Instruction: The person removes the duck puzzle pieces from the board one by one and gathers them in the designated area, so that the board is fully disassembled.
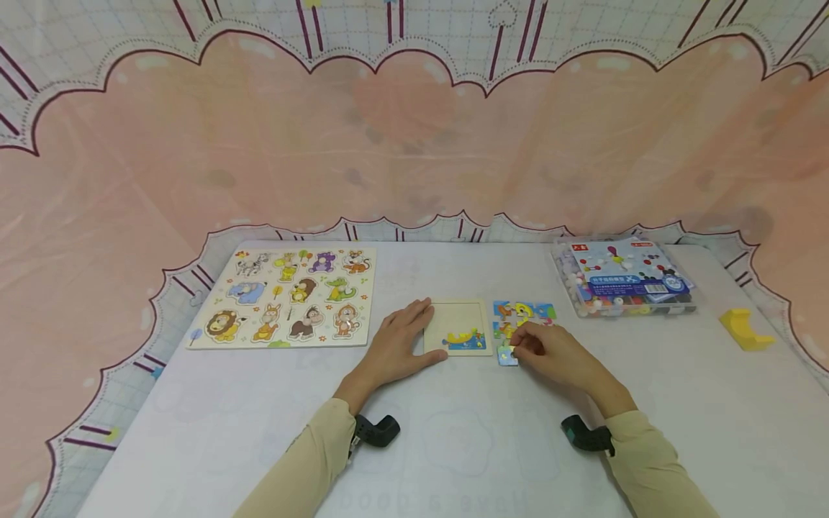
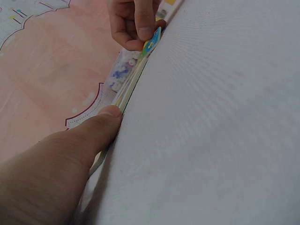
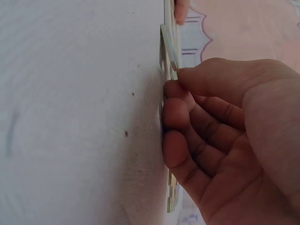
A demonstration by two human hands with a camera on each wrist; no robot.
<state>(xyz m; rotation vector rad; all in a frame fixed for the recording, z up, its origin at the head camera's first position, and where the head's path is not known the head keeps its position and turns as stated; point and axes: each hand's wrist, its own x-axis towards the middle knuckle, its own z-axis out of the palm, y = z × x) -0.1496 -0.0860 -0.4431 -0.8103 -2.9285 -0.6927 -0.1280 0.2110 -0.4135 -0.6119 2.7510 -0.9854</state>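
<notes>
A puzzle piece (image 1: 506,357) juts from the pinching right hand (image 1: 555,354)

This looks like a play or learning corner (whether in a home or a classroom cannot be told); a peach cloth (image 1: 291,158) with cartoonish scalloped edging forms the backdrop; on the white table (image 1: 194,432) lie an animal puzzle board (image 1: 327,309), a small puzzle tray (image 1: 456,316) and a clear box (image 1: 579,298) of coloured balls.
</notes>
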